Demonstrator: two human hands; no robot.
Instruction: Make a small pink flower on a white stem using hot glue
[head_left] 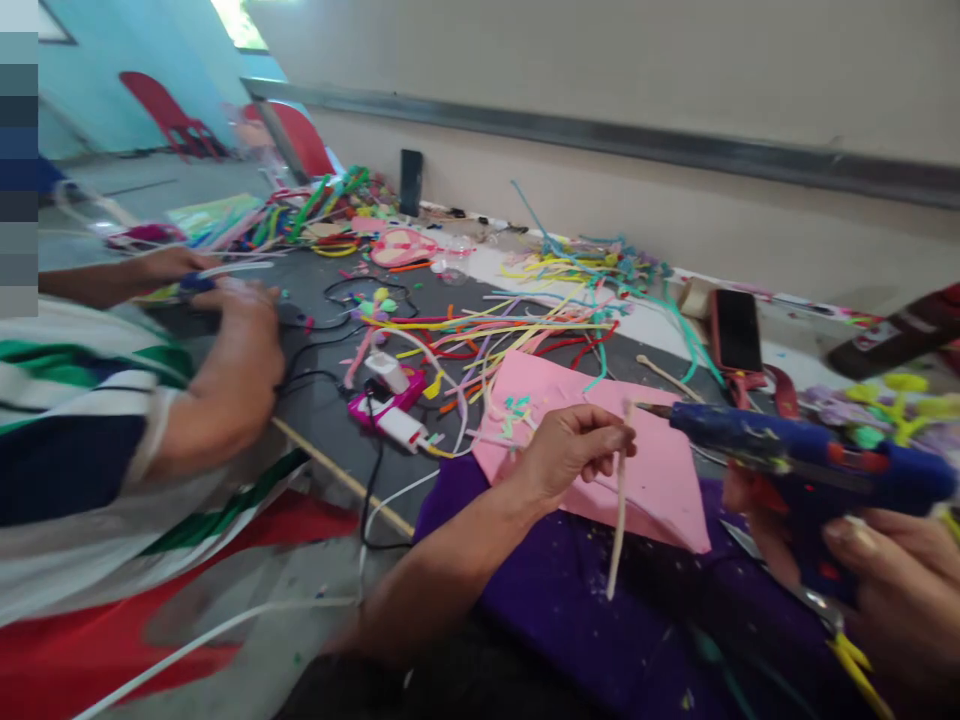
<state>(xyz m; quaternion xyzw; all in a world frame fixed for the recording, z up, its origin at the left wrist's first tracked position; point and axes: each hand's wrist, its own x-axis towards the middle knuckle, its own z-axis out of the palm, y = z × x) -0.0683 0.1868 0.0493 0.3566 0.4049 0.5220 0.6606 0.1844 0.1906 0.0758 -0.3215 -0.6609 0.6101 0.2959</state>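
My left hand (581, 450) pinches a cream pipe cleaner (619, 520) near its upper end, and the rest of it hangs down. In my right hand (892, 570) is a blue hot glue gun (795, 445), gripped by its handle and pointing left. Its nozzle is at the pipe cleaner's top end; whether they touch I cannot tell. Beneath my left hand lies a pink sheet (660, 490) with small green scraps on it. Scissors with yellow handles (847, 650) lie below the glue gun, partly hidden.
At the left a co-worker's hands (240, 300) hold something blue. Many coloured pipe cleaners (517, 325) cover the table middle. A pink power strip (386, 400) has white chargers and cords. Phones (737, 330) and a dark bottle (892, 330) stand along the back.
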